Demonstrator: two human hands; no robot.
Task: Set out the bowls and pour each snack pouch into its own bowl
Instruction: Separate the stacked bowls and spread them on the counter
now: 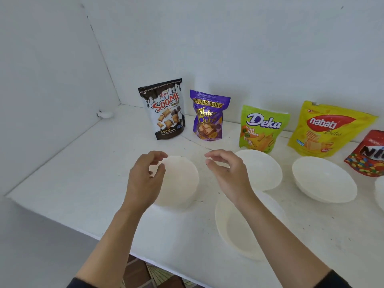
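Observation:
Several snack pouches stand in a row along the back wall: a black Soomi pouch (163, 110), a purple Wafer Qube pouch (208, 115), a green Deka pouch (260, 128), a yellow Nabati pouch (326, 129) and a red pouch (368, 155) cut off at the right edge. White bowls sit in front of them: one at the left (182, 181), one near the front (234, 229), one behind my right hand (264, 169), one further right (324, 178). My left hand (143, 179) hovers over the left bowl's edge with fingers loosely curled and holds nothing. My right hand (226, 171) hovers between two bowls, also holding nothing.
The white counter (83, 183) meets walls at the left and back. Its front edge runs diagonally, with a tiled floor (158, 275) below. A sliver of another white bowl (380, 192) shows at the right edge. A small white fitting (106, 114) sits in the back left corner.

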